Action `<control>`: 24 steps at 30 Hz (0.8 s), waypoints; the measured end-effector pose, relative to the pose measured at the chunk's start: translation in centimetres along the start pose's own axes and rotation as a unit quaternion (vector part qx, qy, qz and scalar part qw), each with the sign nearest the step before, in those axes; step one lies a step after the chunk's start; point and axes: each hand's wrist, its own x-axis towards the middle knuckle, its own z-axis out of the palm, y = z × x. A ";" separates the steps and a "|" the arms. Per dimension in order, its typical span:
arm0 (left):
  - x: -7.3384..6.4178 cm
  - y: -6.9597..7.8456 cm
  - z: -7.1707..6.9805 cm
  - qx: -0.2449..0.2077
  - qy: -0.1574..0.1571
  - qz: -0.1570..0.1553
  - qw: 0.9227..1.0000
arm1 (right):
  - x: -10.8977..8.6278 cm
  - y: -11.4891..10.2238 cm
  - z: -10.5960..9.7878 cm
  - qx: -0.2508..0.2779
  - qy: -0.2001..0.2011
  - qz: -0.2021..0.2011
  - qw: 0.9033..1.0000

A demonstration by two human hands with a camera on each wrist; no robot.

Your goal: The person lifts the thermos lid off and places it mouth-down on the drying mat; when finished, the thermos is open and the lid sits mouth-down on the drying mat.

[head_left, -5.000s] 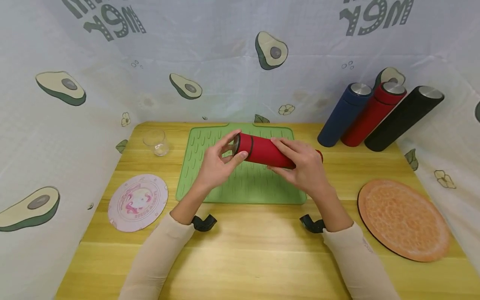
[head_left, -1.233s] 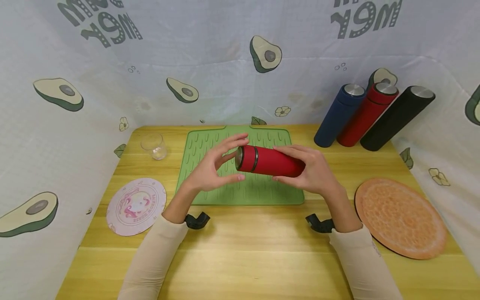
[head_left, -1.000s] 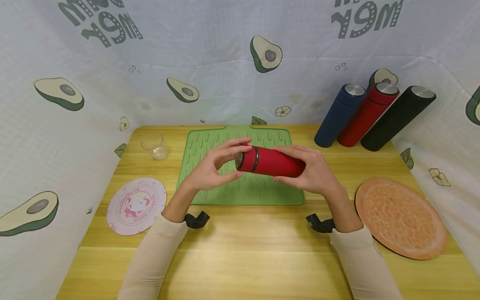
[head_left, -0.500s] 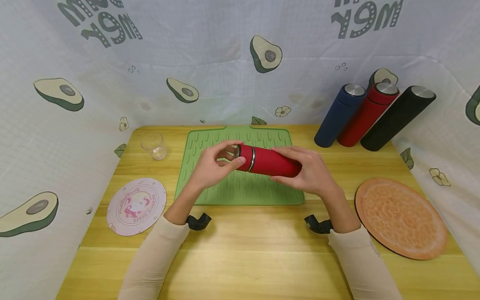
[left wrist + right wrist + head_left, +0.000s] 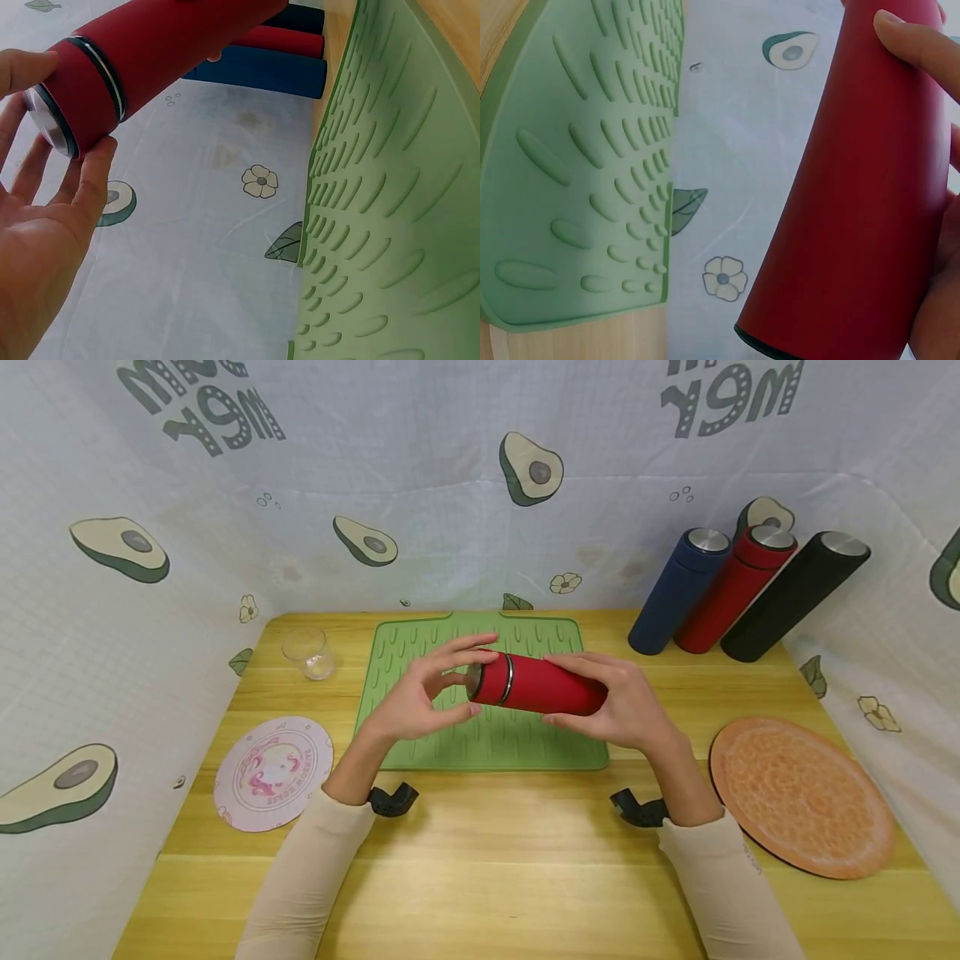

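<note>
A red thermos flask (image 5: 551, 685) is held nearly level over the green mat (image 5: 420, 752), its cap (image 5: 492, 681) pointing left. My right hand (image 5: 626, 702) grips the body near the base, thumb on one side and fingers on the other. Around the cap is my left hand (image 5: 416, 702), with fingers along its upper edge and the thumb at its lower edge. The left wrist view shows the cap (image 5: 79, 94) between thumb and fingers, its silver end disc (image 5: 51, 127) facing the palm. A shiny band (image 5: 105, 71) shows between cap and body.
Three tall flasks stand at the back right: blue (image 5: 678, 593), red (image 5: 735, 593) and black (image 5: 795, 597). A clear glass (image 5: 309, 653) is at the back left, above a round pink-white mat (image 5: 273, 772). An orange-brown round mat (image 5: 802, 797) lies at right.
Since five seconds ago, a silver band has appeared between cap and body. Over the last half second the left thumb has slid down off the cap's front while the fingers came over its top.
</note>
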 end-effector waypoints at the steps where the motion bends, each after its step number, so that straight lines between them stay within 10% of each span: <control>1: 0.0 0.0 0.0 -0.005 0.005 -0.004 1.000 | 0.0 0.0 0.0 0.000 0.000 0.000 1.000; 24: 0.2 0.0 0.0 -0.025 0.173 -0.080 0.981 | 0.1 0.6 -0.2 -0.011 0.011 0.021 1.000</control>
